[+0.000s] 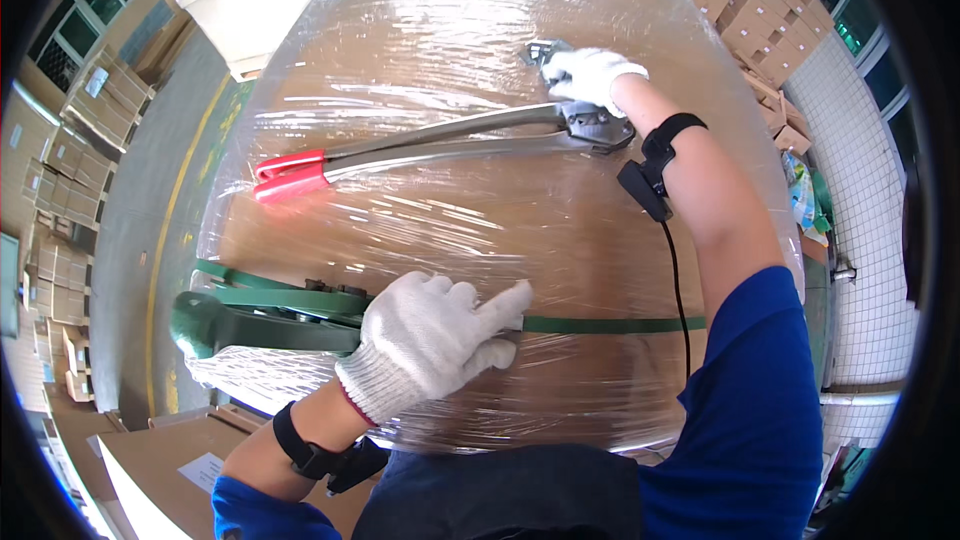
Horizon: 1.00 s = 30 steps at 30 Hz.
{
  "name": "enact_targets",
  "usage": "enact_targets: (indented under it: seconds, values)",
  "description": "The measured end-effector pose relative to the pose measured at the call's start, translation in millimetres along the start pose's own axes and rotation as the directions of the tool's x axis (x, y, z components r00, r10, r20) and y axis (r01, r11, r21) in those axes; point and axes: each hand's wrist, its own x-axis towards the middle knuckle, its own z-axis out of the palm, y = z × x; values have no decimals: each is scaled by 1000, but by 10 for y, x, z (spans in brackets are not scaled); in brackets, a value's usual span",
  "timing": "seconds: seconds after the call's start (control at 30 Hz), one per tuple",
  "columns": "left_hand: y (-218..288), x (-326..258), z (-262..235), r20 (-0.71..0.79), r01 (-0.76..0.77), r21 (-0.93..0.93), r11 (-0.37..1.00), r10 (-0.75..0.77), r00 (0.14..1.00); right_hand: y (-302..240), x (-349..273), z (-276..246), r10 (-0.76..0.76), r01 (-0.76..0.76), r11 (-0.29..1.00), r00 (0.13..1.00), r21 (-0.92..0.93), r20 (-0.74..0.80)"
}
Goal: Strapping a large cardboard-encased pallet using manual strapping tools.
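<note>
The green strap (610, 324) lay across the film-wrapped load (560, 230) in front of you, running right from beside your left hand (425, 335). That gloved hand was over the line of the strap, its index finger and thumb spread apart and the other fingers curled; whether it gripped anything, I could not tell. The green tool (285, 332) lay just left of it, its long lever pointing left.

Farther off, your gloved right hand (592, 76) was bent narrow, touching a small metal piece (543, 50); I could not tell whether it was gripped. The crimper (450, 152) lay between your hands, its red grips to the left and its head near your right wrist.

Beyond the load's far left stood a white crate (250, 5), with cartons (745, 0) stacked at the far right beside a tiled wall (845, 130).
</note>
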Motion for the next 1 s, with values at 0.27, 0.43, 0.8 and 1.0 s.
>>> enact_targets:
  seconds: [0.27,0.43,0.8,1.0]
  values:
    - [42,30,194,36,-38,89,995,35,999,269,-9,230,64,69,945,920,321,-387]
    - [-91,-198,163,-88,47,158,986,-33,996,356,-802,-60,-25,201,857,936,474,-352]
    - [-42,-193,227,-154,70,116,991,-52,987,-354,-2275,824,-482,473,875,829,-104,-284]
    - [-29,-244,259,-219,35,157,987,0,976,-489,-2288,974,-90,209,897,949,390,-302]
